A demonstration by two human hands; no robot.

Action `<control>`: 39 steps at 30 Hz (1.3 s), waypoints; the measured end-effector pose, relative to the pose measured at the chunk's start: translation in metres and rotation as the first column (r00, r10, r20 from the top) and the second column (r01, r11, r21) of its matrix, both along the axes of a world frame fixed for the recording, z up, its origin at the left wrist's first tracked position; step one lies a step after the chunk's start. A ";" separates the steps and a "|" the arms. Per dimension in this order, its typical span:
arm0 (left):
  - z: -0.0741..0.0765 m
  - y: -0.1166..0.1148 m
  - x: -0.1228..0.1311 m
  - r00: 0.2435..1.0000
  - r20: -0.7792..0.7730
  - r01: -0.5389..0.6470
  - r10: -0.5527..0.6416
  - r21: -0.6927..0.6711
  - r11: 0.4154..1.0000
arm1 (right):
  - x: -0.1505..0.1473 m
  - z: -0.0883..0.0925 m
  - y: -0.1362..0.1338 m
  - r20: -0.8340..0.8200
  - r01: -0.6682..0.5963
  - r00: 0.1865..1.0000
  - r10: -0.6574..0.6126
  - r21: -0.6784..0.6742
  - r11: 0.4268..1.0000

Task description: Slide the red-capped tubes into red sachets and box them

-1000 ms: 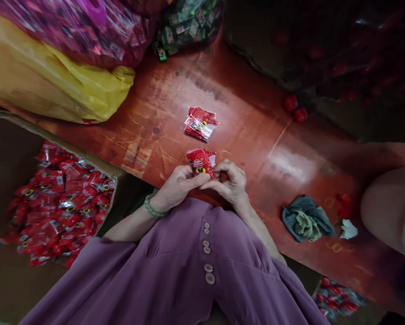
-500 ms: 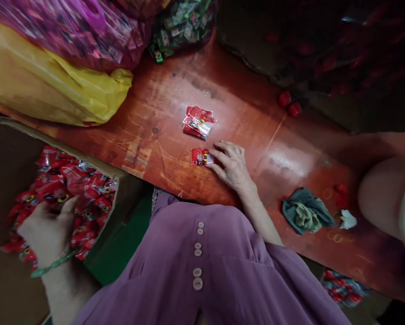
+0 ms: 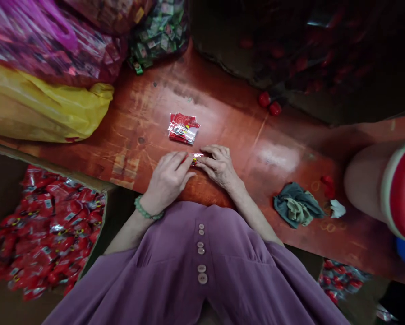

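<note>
A small red printed packet [image 3: 196,158] lies on the reddish table between my two hands. My left hand [image 3: 169,178], with a green bead bracelet on its wrist, is closed over the packet's left end; a bit of red shows at its fingertips, and whatever else it pinches is too small to name. The fingers of my right hand [image 3: 219,166] press on the packet's right end. Just beyond the hands sits a stack of similar red packets [image 3: 183,128], touched by neither hand.
An open carton [image 3: 112,184] of red wrapped items stands at the lower left. Pink, yellow [image 3: 53,106] and green-filled bags fill the upper left. At right are a grey-green cloth [image 3: 295,205], a red-lidded tub [image 3: 368,185] and two red pieces [image 3: 269,103].
My left hand has come out of the carton and over the table to the small packet. My right hand stays at the packet. The view has shifted a little.
</note>
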State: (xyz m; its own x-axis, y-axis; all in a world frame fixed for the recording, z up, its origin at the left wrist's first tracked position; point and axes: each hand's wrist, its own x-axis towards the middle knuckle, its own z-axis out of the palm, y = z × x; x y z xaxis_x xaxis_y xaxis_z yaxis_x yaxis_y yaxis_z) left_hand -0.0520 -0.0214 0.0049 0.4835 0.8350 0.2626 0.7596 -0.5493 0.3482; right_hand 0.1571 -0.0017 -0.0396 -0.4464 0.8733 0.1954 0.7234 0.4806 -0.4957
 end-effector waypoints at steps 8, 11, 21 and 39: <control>-0.020 0.019 0.016 0.983 -0.039 0.184 -0.180 0.118 0.976 | 0.004 0.033 0.001 0.071 -0.104 0.991 0.117 -0.168 0.980; -0.024 0.022 0.016 0.981 -0.020 0.193 -0.191 0.081 0.978 | 0.028 0.049 0.020 -0.040 -0.150 0.989 0.145 -0.236 0.960; -0.027 0.015 0.022 0.991 0.067 0.121 -0.120 -0.012 0.993 | 0.136 0.045 0.155 0.229 0.846 0.519 -0.823 0.002 0.534; -0.015 0.011 0.027 0.999 -0.019 0.025 -0.027 -0.112 0.993 | 0.079 0.040 0.078 0.263 0.497 0.862 -0.433 -0.277 0.822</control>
State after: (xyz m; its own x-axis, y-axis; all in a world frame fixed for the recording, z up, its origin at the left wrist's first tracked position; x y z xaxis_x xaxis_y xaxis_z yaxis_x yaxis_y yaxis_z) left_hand -0.0254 -0.0105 -0.0099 0.5099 0.8455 0.1584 0.7530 -0.5278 0.3931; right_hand 0.2360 0.0764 0.0007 0.0303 0.9834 -0.1789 0.9105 -0.1010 -0.4010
